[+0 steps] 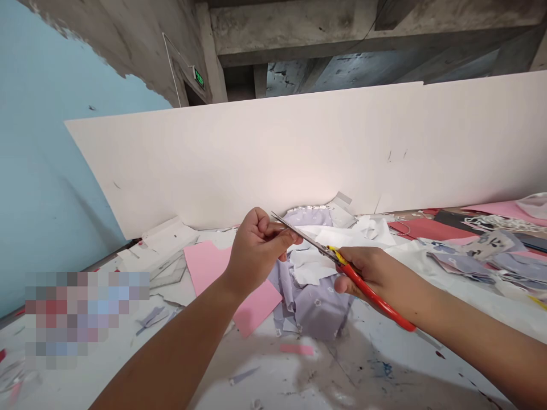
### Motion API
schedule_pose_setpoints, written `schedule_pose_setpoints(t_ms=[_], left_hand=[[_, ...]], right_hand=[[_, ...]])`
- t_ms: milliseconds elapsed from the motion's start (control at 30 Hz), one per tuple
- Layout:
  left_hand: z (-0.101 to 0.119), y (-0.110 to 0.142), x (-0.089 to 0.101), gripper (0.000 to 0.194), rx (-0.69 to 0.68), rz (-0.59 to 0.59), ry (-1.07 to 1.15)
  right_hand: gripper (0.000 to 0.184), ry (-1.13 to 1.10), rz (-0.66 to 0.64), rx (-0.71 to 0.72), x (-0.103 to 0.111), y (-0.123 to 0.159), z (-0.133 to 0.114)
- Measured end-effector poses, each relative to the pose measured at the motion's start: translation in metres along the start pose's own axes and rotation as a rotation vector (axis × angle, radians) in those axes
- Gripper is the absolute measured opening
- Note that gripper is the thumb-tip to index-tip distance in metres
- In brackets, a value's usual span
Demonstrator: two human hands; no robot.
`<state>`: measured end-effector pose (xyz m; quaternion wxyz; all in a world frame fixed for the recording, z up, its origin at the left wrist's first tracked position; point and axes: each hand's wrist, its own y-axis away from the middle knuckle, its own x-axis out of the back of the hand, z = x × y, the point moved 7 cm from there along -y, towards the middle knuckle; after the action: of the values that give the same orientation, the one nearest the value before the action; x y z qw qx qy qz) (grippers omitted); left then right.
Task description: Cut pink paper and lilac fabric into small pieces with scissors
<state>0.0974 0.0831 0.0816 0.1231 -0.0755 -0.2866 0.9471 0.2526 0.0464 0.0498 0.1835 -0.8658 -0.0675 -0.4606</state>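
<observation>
My right hand is wrapped round the red and yellow handles of a pair of scissors. The blades point up and to the left and look close together. My left hand is closed, its thumb and fingers pinched right beside the blades; what they hold, if anything, is hidden. Below both hands lies a crumpled lavender cloth with small white flowers, partly under a white scrap. A pink sheet lies under my left wrist.
A tall white board stands along the back. Printed fabric pieces, a red sheet and white string lie at right. Clear plastic scraps are at left. A small pink strip lies on the stained white table.
</observation>
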Motion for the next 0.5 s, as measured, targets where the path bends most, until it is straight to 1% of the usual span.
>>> schedule_pose_setpoints(t_ms=[267, 500], left_hand=[[-0.0017, -0.0010, -0.0010, 0.035, 0.001, -0.007, 0.032], [-0.0049, -0.0006, -0.0005, 0.037, 0.019, 0.009, 0.015]], right_hand=[[0.031, 0.028, -0.020, -0.049, -0.0011, 0.0005, 0.0050], [0.038, 0.119, 0.034, -0.033, 0.0000, -0.0013, 0.0085]])
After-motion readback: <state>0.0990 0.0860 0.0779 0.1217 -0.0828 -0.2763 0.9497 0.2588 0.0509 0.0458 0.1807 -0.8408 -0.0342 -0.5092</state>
